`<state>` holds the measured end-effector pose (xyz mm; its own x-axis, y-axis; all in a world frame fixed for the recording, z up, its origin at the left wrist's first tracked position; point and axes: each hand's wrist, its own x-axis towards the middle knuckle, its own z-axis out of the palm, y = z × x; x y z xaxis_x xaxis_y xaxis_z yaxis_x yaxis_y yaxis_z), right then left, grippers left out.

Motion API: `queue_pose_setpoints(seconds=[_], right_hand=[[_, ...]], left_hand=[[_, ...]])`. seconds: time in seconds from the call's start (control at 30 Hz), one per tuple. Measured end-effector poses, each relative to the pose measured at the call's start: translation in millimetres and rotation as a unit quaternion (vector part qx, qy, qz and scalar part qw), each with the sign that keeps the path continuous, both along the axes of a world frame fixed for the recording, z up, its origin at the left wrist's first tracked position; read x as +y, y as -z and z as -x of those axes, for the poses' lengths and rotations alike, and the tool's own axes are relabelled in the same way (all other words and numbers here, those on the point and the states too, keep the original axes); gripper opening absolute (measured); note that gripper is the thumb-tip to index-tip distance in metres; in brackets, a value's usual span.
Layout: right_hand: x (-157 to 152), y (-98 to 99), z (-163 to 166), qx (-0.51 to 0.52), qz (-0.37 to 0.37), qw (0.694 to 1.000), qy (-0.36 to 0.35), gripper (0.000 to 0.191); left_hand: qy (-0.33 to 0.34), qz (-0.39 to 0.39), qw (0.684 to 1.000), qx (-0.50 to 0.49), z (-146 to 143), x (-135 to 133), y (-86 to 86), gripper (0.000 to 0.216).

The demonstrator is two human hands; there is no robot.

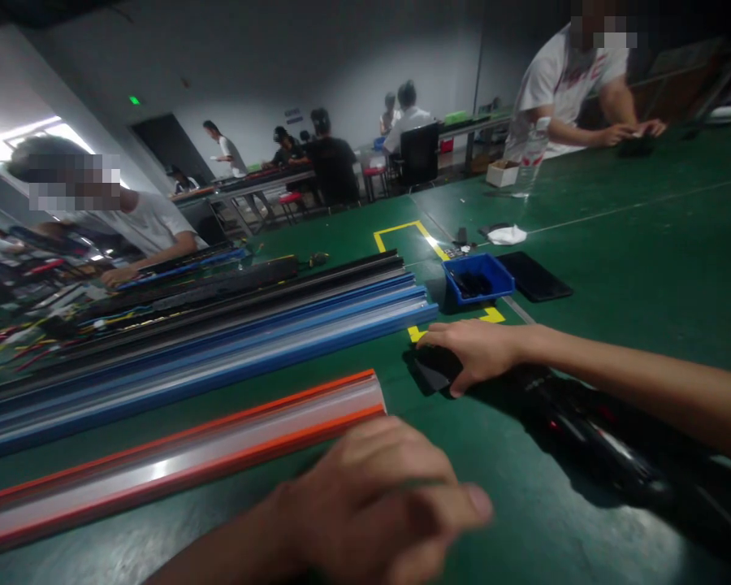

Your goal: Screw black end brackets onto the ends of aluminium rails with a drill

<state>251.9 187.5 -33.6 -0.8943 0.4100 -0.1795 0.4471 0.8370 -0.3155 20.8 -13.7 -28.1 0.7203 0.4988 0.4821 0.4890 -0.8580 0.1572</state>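
My right hand [484, 349] is closed over a dark rectangular object [434, 372] on the green table, thumb at its near side and fingers over the far side. My left hand [378, 496], blurred and close to the camera, hovers by the end of an orange-edged pale channel strip [268, 435]. Its fingers are loosely bent and its thumb sticks out to the right; nothing shows in it. Under my right forearm lies a long black tool or device [597, 443], its kind unclear. Blue channel strips [219, 357] lie beyond the orange one.
A blue bin [480, 280] with small black parts stands beside a black flat panel [534, 275]. Black strips [268, 305] and loose wires [24, 345] lie at left. A bottle [531, 158] and white box [501, 173] stand farther back. Two people work across the table.
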Motion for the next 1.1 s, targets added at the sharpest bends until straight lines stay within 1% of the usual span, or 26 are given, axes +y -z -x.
queue_pose_setpoints(seconds=[0.03, 0.07, 0.1, 0.17, 0.23, 0.3, 0.37, 0.43, 0.5, 0.57, 0.63, 0.7, 0.77, 0.87, 0.97, 1.1], right_hand=[[2, 0.1, 0, -0.002, -0.001, 1.000, -0.010, 0.079], [3, 0.8, 1, -0.001, -0.002, 1.000, -0.020, 0.074], [5, 1.9, 1, 0.004, -0.001, 1.000, -0.027, 0.070], [7, 4.4, 1, 0.029, 0.008, 0.999, -0.032, 0.069], [8, 4.8, 3, 0.062, 0.021, 0.998, -0.022, 0.072], [5, 0.8, 6, 0.077, 0.030, 0.997, -0.006, 0.072], [-1, -6.9, 14, 0.059, 0.023, 0.998, 0.004, 0.069], [-10, -15.0, 25, 0.016, -0.009, 1.000, -0.007, 0.065], [-21, -20.0, 37, -0.019, -0.055, 0.998, -0.030, 0.059], [-29, -20.3, 51, -0.030, -0.085, 0.994, -0.056, 0.058], [-34, -17.0, 64, -0.027, -0.091, 0.993, -0.075, 0.058], [-37, -12.5, 75, -0.020, -0.078, 0.994, -0.080, 0.057], [-38, -8.7, 81, -0.010, -0.052, 0.996, -0.069, 0.054], [-38, -5.2, 82, 0.002, -0.012, 0.999, -0.044, 0.053], [-41, -2.9, 76, 0.023, 0.015, 0.999, -0.040, 0.060], [-44, 1.1, 68, 0.059, 0.075, 0.995, -0.043, 0.071]], left_hand=[[-0.018, -0.020, 1.000, -0.004, 10, 12, -1.1, 0.035], [-0.063, -0.037, 0.997, 0.016, 22, 25, -0.7, 0.031], [-0.116, -0.039, 0.992, 0.037, 34, 39, 1.2, 0.025], [-0.211, 0.024, 0.976, 0.053, 58, 62, 9.0, 0.019], [-0.247, 0.086, 0.965, 0.032, 77, 76, 19.2, 0.020], [-0.249, 0.137, 0.958, 0.040, 86, 80, 28.3, 0.025], [-0.241, 0.152, 0.956, 0.074, 86, 79, 34.3, 0.032], [-0.230, 0.126, 0.957, 0.121, 81, 77, 37.5, 0.038], [-0.218, 0.078, 0.960, 0.160, 78, 76, 39.5, 0.040], [-0.203, 0.035, 0.962, 0.179, 77, 76, 41.1, 0.040], [-0.196, 0.006, 0.964, 0.180, 78, 76, 42.2, 0.040], [-0.192, -0.005, 0.964, 0.185, 79, 76, 42.0, 0.039], [-0.193, -0.002, 0.961, 0.197, 79, 76, 41.2, 0.038], [-0.195, 0.003, 0.957, 0.216, 78, 77, 40.5, 0.036], [-0.198, 0.004, 0.955, 0.219, 78, 77, 41.5, 0.035], [-0.199, 0.012, 0.958, 0.206, 79, 78, 42.5, 0.037]])
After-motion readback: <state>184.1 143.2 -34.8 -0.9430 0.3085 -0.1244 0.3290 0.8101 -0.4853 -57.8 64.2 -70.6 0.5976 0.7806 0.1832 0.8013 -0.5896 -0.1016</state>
